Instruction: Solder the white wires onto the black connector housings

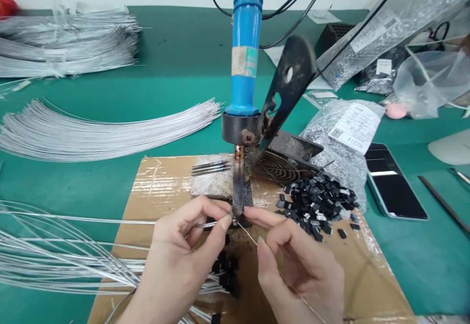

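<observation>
A blue-handled soldering iron [245,30] hangs upright in a black bracket [290,79], its tip pointing down between my hands. My left hand [179,255] pinches the end of a thin white wire [125,220] between thumb and fingers, right at the iron's tip. My right hand [301,265] holds a fine strand of solder wire [247,233] between thumb and finger, and its end reaches the tip. My right index finger stretches close to the tip. Whatever small part sits at the joint is too hidden to make out.
Cardboard [150,187] covers the green table [183,84]. Small black pieces [319,201] lie heaped at the right, beside a fan [286,162] and a phone [396,182]. White wire bundles [110,133] lie at the left. Plastic bags [341,143] fill the back right.
</observation>
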Tool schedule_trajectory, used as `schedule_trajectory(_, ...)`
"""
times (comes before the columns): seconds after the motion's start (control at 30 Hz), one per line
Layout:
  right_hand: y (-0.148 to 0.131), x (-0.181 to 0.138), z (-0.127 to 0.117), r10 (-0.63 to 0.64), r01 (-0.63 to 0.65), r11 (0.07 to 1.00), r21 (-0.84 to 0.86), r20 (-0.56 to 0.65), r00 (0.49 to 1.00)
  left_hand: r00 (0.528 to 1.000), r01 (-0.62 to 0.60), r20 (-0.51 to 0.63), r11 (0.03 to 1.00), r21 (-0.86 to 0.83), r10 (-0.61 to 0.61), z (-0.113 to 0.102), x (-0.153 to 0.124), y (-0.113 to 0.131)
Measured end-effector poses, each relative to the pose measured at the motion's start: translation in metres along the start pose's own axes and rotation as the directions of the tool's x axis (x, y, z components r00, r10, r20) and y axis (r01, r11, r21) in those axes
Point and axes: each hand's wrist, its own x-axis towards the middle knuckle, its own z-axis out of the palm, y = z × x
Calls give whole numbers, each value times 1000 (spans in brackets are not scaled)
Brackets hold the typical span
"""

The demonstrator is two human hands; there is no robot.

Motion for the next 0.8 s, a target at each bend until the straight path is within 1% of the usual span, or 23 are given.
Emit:
schedule_trajectory(0.2,0,1,0,-25,25,1000,1,-5,1000,1000,-7,1,1000,-16,7,-1,-1,0)
schedule_trajectory(0.33,-1,1,0,-29,29,999,-15,-6,1000,1000,-7,3,1000,-17,7,1,2,1)
schedule_trajectory(0.5,-1,-1,2,-15,13,999,-35,-35,999,1000,-22,-1,1000,-10,22,2,1,0)
schedule_trajectory(0.7,-3,-1,4,-77,75,997,-37,-64,995,998,-62,-32,998,-14,62,3,-1,-1)
schedule_trajectory(0.8,-4,0,3,-91,87,994,-62,-55,994,996,-83,-42,997,3,83,3,-1,-1)
